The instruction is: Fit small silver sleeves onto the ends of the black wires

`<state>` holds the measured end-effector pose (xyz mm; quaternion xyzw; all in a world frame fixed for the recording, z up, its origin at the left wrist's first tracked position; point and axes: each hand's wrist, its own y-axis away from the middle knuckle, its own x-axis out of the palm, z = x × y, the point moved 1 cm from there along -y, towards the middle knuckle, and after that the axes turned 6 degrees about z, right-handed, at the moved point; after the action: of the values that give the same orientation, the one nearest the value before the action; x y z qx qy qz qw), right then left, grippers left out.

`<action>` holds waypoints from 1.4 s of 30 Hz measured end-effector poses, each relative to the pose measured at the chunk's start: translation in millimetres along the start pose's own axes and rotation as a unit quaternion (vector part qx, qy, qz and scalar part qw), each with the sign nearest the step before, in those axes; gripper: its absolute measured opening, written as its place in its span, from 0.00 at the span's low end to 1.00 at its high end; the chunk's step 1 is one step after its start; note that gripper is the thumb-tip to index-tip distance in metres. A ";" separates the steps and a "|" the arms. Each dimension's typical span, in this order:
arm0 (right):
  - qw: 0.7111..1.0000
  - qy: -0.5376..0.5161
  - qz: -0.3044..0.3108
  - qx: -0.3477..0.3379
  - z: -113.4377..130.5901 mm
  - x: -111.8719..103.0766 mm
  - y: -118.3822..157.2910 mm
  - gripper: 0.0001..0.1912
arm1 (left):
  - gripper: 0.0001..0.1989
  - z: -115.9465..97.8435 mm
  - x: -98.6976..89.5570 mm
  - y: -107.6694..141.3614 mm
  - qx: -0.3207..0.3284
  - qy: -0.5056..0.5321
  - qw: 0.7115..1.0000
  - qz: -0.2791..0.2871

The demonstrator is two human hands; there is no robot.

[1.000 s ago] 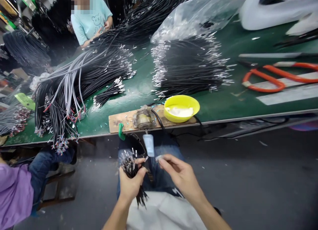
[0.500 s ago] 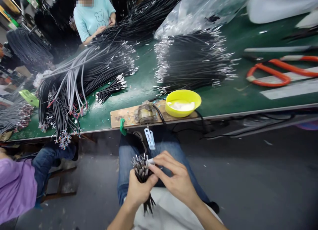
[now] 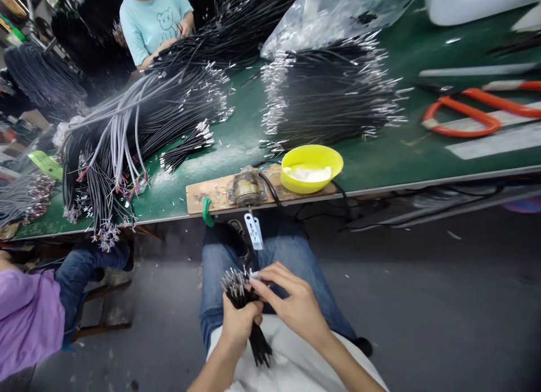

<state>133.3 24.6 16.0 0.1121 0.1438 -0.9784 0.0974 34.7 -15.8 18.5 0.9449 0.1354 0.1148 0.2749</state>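
Black handheld wires [image 3: 259, 345]; blurred green tag [image 3: 45, 164]

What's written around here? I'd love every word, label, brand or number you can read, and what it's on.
None can be read.
Green tag: faint marks, too blurred.
Pale blue clip: dark specks, too small to tell if they are print.
Pale blue shirt: a bear drawing with crosses for eyes; no words to be made out.
Bundle of black cables in the left hand: no lettering visible.
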 end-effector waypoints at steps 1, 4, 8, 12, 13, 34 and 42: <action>1.000 -0.001 0.001 0.001 0.4 0.6 -0.2 0.08 | 0.07 0.1 -0.3 -0.6 0.004 -0.002 1.000 0.006; 1.000 0.008 0.000 -0.004 1.8 2.1 -0.7 0.08 | 0.06 -1.4 -0.6 -2.2 0.020 0.003 1.000 0.006; 1.000 0.018 -0.016 -0.011 1.2 2.5 -0.2 0.09 | 0.08 -0.1 -3.2 -3.2 0.019 0.023 0.999 0.014; 0.999 0.030 -0.013 -0.004 -0.1 1.1 -0.5 0.11 | 0.18 4.4 -8.8 -4.9 -0.007 0.055 0.998 0.028; 0.999 0.034 -0.010 -0.002 -0.1 0.6 -0.8 0.12 | 0.21 4.4 -9.9 -5.8 -0.011 0.063 0.998 0.030; 0.917 -0.346 -0.070 0.186 10.3 9.0 -12.5 0.12 | 0.22 -24.4 9.6 -9.8 -0.061 0.201 0.970 0.119; 0.828 -0.483 -0.013 0.286 7.8 1.6 -21.8 0.14 | 0.25 -33.3 1.1 -13.8 -0.057 0.148 0.971 0.177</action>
<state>125.3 42.5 28.5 -0.3535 -0.2064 -0.9063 0.1052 23.3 12.0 38.4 0.9093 -0.0016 0.3077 0.2803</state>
